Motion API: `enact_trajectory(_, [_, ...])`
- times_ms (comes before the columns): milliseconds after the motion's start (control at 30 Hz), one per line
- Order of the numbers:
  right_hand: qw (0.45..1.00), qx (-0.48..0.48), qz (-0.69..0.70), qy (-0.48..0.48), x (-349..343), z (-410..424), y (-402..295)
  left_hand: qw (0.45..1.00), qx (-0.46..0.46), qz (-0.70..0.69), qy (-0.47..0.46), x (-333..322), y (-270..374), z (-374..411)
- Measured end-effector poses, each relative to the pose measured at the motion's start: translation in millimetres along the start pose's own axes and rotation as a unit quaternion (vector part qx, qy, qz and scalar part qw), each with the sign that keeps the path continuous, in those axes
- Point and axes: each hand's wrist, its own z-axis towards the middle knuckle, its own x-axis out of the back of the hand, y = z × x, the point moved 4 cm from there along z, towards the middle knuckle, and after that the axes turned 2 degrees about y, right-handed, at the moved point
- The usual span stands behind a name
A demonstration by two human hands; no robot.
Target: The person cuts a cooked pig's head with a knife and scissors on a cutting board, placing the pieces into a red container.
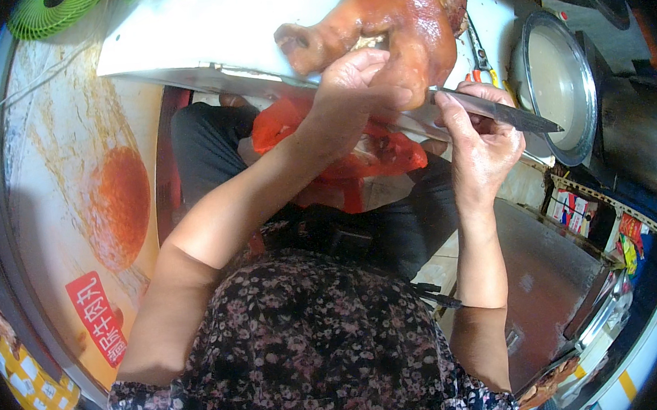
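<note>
A browned, glossy pig's head [414, 16] lies at the near edge of a white cutting board [202, 28], its snout pointing left. My left hand [354, 94] grips a flap of it, probably an ear, between thumb and fingers. In my right hand [477, 133] is a knife [502, 112], its dark blade pointing right and its inner end close to the held flap. Below the board's edge, between my knees, hangs a red plastic bag [394, 155] with something pale inside.
Scissors [478, 54] with orange and yellow handles lie right of the head. Beyond them stands a metal basin [558, 85] of cloudy liquid. A green slatted round object [56, 12] is at top left. Small packets [572, 210] fill a shelf at right.
</note>
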Motion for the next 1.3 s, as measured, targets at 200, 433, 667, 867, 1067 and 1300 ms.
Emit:
enact_trajectory(200, [0.998,0.007,-0.054,-0.026,-3.5,1.0,-0.4,1.0,0.0,-0.013,-0.001,-0.4,-1.6,1.2])
enact_trajectory(433, [1.0,0.003,-0.011,0.002,-2.2,2.8,-5.3,1.0,-0.001,-0.001,0.013,-0.8,-0.3,0.6])
enact_trajectory(667, [0.999,0.015,-0.026,-0.013,-6.6,0.7,-2.6,1.0,0.018,-0.008,0.012,-3.9,1.5,-1.4])
enact_trajectory(867, [1.0,0.006,0.0,-0.008,-4.7,2.7,-2.2,1.0,0.014,-0.02,0.01,1.2,-2.5,0.8])
enact_trajectory(1067, [0.999,0.011,-0.037,-0.005,-9.6,7.6,-0.1,1.0,0.009,0.004,0.029,3.4,-2.0,-1.5])
enact_trajectory(1300, [0.995,-0.033,-0.094,-0.008,24.3,10.8,8.6,0.841,-0.126,0.524,0.041,-2.8,40.1,-43.2])
